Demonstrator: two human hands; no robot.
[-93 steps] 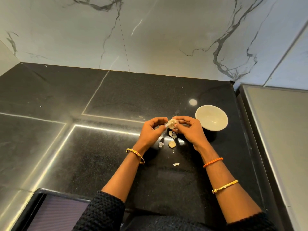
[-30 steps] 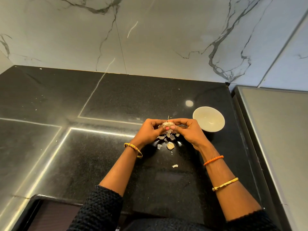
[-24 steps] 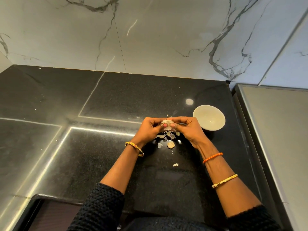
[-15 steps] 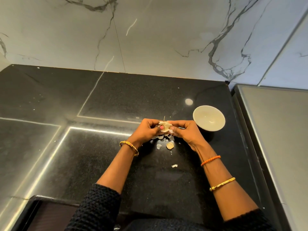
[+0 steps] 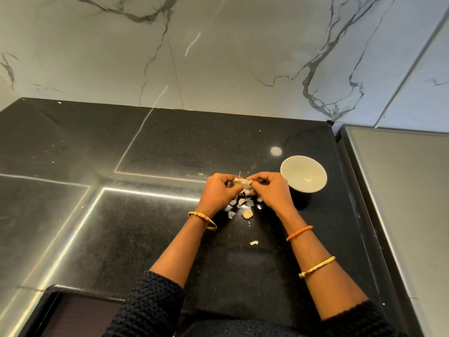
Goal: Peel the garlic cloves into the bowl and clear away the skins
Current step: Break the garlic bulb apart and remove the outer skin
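Both hands meet above the black counter and hold a pale piece of garlic with papery skin between them. My left hand pinches it from the left, fingers curled. My right hand pinches it from the right. Several loose skins and a clove lie on the counter just below the hands. One more scrap of skin lies nearer to me. A white bowl stands right of the hands; I see nothing in it.
A marble wall rises behind the counter. A grey metal surface adjoins the counter on the right, close to the bowl. The counter's front edge and a dark drawer front are at the lower left.
The hands stay together on the garlic, working at its skin with small finger shifts. More skin bits lie under them than three seconds ago. The bowl has not moved.
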